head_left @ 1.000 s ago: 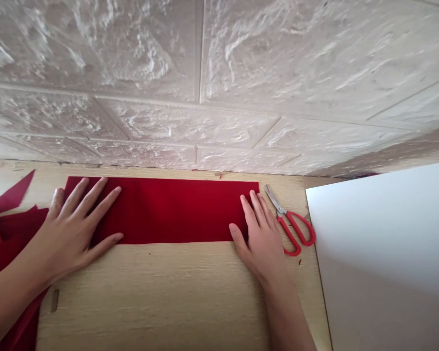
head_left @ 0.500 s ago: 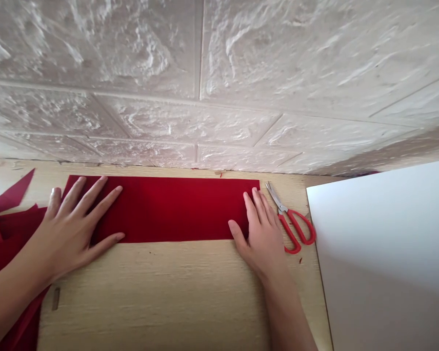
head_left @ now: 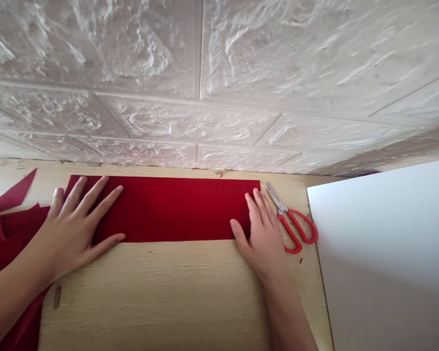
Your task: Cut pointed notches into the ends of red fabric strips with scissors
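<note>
A long rectangle of dark red cloth (head_left: 183, 209) lies flat on the pale wooden table (head_left: 161, 292), its long sides running left to right. My left hand (head_left: 76, 226) rests on its left end, palm down, fingers and thumb spread. On the right end lies my right hand (head_left: 261, 231), also flat, its fingers close together and the thumb held apart. Neither hand grips anything. Just right of my right hand are scissors (head_left: 282, 207) with red handles, lying with their tips toward the wall.
More red cloth (head_left: 12, 234) is heaped at the left, partly under my left forearm, with a pointed scrap (head_left: 16, 194) beyond it. A large white panel (head_left: 384, 248) stands at the right. The textured white brick-pattern wall (head_left: 219, 117) borders the table's far side.
Almost nothing differs. Hands, cloth and scissors all appear shifted very slightly to the right in the picture, both hands still flat on the cloth.
</note>
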Tool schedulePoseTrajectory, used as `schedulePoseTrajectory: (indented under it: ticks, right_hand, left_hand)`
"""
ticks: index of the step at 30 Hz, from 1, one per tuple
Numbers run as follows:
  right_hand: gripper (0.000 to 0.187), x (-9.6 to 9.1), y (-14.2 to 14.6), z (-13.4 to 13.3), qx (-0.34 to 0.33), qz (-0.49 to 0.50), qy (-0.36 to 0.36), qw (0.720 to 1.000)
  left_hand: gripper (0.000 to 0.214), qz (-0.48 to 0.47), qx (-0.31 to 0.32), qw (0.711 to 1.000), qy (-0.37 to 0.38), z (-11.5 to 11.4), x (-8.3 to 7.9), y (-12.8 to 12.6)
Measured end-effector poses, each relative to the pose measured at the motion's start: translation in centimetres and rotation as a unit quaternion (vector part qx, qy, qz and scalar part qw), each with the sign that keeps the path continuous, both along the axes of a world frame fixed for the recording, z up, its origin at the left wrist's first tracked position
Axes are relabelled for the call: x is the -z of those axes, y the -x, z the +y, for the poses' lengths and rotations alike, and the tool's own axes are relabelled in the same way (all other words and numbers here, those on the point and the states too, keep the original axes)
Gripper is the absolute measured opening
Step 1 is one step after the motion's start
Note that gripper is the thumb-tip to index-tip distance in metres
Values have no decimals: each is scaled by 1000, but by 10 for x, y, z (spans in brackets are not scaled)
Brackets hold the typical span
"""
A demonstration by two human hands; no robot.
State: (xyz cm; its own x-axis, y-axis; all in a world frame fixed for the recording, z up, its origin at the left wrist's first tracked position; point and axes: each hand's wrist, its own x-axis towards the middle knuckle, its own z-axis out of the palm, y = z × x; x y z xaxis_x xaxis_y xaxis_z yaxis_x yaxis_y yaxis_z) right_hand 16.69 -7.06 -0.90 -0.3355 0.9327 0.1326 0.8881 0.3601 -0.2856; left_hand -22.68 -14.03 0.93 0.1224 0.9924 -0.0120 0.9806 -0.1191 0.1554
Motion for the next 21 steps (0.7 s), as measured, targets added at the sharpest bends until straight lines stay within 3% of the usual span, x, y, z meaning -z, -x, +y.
schedulePoseTrajectory:
  ticks: [15, 21]
  right_hand:
    - [61, 0, 1, 0, 21, 39, 15, 999]
    - [60, 2, 2, 2, 28, 51, 11, 998]
  left_hand:
    - [99, 15, 16, 1000, 14, -4, 5, 3]
    - [87, 23, 0, 1000, 10, -5, 4, -1]
